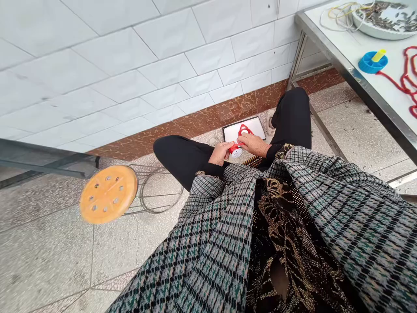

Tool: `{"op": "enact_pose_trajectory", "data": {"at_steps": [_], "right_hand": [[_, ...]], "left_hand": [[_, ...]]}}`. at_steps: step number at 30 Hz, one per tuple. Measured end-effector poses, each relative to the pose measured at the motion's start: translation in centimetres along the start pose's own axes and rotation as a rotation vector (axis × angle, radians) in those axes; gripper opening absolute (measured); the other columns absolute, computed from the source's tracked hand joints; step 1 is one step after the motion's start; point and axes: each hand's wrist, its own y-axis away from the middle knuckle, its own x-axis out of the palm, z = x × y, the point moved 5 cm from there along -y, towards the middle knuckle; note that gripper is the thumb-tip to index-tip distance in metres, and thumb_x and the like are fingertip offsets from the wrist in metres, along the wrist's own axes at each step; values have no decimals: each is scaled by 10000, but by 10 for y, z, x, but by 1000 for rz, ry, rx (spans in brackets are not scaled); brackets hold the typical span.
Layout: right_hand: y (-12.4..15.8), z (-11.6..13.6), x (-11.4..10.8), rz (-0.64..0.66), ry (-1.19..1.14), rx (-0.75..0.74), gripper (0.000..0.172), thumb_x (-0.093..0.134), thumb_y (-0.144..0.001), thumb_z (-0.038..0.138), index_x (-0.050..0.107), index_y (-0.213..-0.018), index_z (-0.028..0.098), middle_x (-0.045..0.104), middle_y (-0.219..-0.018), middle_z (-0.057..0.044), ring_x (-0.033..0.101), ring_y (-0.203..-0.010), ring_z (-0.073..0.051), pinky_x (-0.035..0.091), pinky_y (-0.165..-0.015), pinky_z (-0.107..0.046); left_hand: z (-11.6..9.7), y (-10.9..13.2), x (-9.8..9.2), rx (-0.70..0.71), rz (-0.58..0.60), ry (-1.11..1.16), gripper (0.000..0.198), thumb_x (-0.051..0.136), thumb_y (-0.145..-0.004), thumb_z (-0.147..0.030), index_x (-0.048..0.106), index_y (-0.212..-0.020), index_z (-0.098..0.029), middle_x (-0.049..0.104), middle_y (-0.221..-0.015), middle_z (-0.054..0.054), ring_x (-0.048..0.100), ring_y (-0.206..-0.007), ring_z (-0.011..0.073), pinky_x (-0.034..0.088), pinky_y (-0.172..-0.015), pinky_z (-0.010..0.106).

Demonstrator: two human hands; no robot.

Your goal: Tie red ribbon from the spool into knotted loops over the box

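Between my knees, my left hand (220, 153) has its fingers closed on the left side of a small roll (236, 151), which has a white round end and red strip wound about it. From the other side, my right hand (256, 144) grips the red strip (240, 144) near the top of the roll, fingers bent. Beyond the hands, loose red strip (245, 129) lies in a heap on a white tray (259, 129) with a dark rim. My fingertips are small in view and partly hidden.
An orange round stool (109, 194) stands on the floor at the left. On the right is a metal-edged table (345, 48) bearing a blue reel (372, 63), red cord (405, 80) and a bowl of small metal pieces (387, 32). A tiled wall (169, 43) stands in front.
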Motion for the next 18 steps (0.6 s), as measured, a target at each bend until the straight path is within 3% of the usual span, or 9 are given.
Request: {"op": "enact_pose_trajectory", "data": {"at_steps": [8,14,18], "right_hand": [[-6,-5,-15,-93,57,-37,293,486,-1068,248,764,-1112,167,635,-1059,-130,516,-990,-265,397,-898,-377],[-7,-10,-17,-43,110,39,366,468,-1084,246,752,-1295,152,654,-1169,-179,509,-1089,-315,382,-909,-423],[-2,-11,-24,-35,117,113,350,483,-1085,251,768,-1265,158,664,-1210,-191,524,-1176,-335,397,-949,-447]], "left_hand": [[3,-1,1,-33,43,10,339,745,-765,-449,554,-650,-193,345,-391,-70,221,-342,50,81,-425,254],[3,0,3,-42,148,54,404,814,-708,-487,553,-637,-188,320,-391,-82,197,-344,37,55,-407,244],[1,4,9,-47,252,113,428,870,-687,-490,587,-662,-169,342,-393,-83,209,-346,29,82,-397,226]]}}
